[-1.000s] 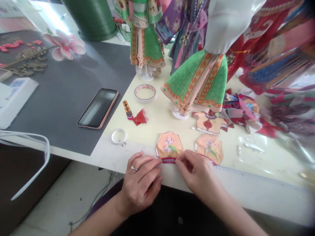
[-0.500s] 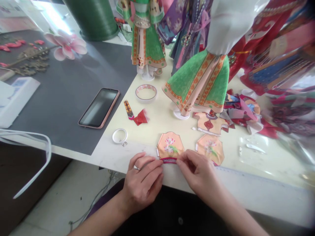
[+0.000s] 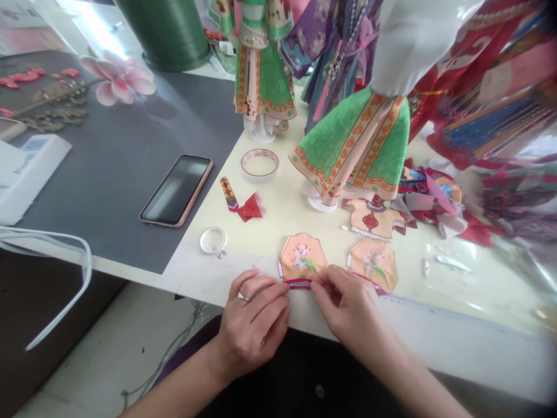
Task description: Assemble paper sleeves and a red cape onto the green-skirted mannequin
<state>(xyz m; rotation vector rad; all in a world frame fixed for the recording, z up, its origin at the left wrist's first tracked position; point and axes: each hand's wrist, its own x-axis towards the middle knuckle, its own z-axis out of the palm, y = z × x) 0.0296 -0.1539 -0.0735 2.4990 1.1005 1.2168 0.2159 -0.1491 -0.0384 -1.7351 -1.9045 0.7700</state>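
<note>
A peach fabric piece with a printed lotus and a dark red patterned band along its lower edge lies flat at the table's front. My left hand, a ring on one finger, has its fingers closed together at the band's left end. At the right end, thumb and forefinger of my right hand pinch the lower edge. Just beyond the right hand lies a matching peach fabric piece, its lower edge partly by the fingers. Behind it is a small peach top piece with a red motif.
A mannequin in a green skirt stands close behind, with other dressed dolls further back. Tape rolls, red scraps and a phone lie leftward. A clear plastic bag is at right, a white cable at left.
My right fingertips have shifted very slightly left along the band. My left hand keeps its place on the fabric. The whole view has moved a little.
</note>
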